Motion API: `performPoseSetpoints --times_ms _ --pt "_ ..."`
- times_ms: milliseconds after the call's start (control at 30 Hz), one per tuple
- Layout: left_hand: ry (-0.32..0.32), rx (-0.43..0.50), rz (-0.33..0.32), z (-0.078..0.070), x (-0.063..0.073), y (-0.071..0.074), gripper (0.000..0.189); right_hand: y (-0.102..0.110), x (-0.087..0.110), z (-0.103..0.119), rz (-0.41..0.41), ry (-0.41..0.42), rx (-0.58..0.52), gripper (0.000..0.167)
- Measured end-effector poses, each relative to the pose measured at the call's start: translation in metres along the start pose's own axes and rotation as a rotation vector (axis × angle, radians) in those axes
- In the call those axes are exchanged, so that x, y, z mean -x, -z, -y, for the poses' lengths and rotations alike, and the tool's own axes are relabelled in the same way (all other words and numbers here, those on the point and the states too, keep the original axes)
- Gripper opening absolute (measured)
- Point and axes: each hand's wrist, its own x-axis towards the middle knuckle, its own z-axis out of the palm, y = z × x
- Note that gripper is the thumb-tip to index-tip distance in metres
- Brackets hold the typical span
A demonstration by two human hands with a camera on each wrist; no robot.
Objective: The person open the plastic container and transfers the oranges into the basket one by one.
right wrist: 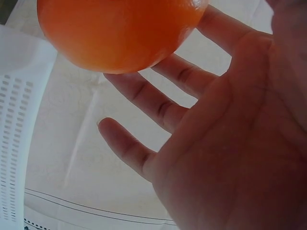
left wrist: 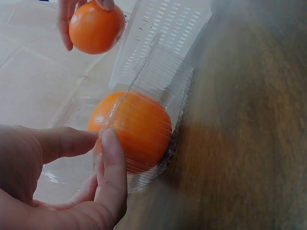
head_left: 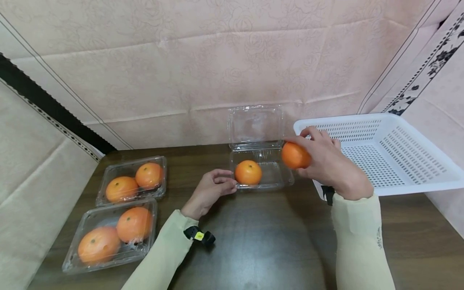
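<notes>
My right hand (head_left: 322, 159) grips an orange (head_left: 295, 156) above the right side of a clear plastic clamshell box (head_left: 272, 171). The box's lid (head_left: 255, 125) stands raised at the back. Inside its left half lies another orange (head_left: 248, 172). With thumb and finger, my left hand (head_left: 214, 189) pinches the box's left rim; the left wrist view shows the fingertips (left wrist: 110, 143) on the clear edge beside the orange within. In the right wrist view, fingers (right wrist: 139, 93) reach around the lower side of the held orange (right wrist: 120, 33).
A white perforated basket (head_left: 435, 177) stands at the right, partly behind my right hand. On the left are two closed clamshell boxes, a rear one (head_left: 163, 177) and a front one (head_left: 72, 257), each with two oranges. A cloth (head_left: 217, 72) hangs behind the wooden table (head_left: 253, 237).
</notes>
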Motion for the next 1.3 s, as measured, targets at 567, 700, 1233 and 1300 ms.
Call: performPoseSetpoints --times_ms 567,700,1233,1300 --pt "-0.008 0.001 0.012 0.001 0.000 0.001 0.043 0.006 0.006 -0.006 -0.028 -0.004 -0.014 0.074" --pt "-0.018 0.010 0.012 0.003 -0.002 0.001 0.043 0.007 0.007 -0.008 -0.049 0.019 -0.013 0.074" --pt "-0.020 0.007 0.007 0.002 0.000 0.001 0.043 0.011 0.013 -0.019 -0.097 0.024 -0.015 0.073" --pt "-0.021 0.003 0.006 0.002 0.000 0.001 0.043 0.012 0.014 -0.020 -0.096 0.020 -0.012 0.073"
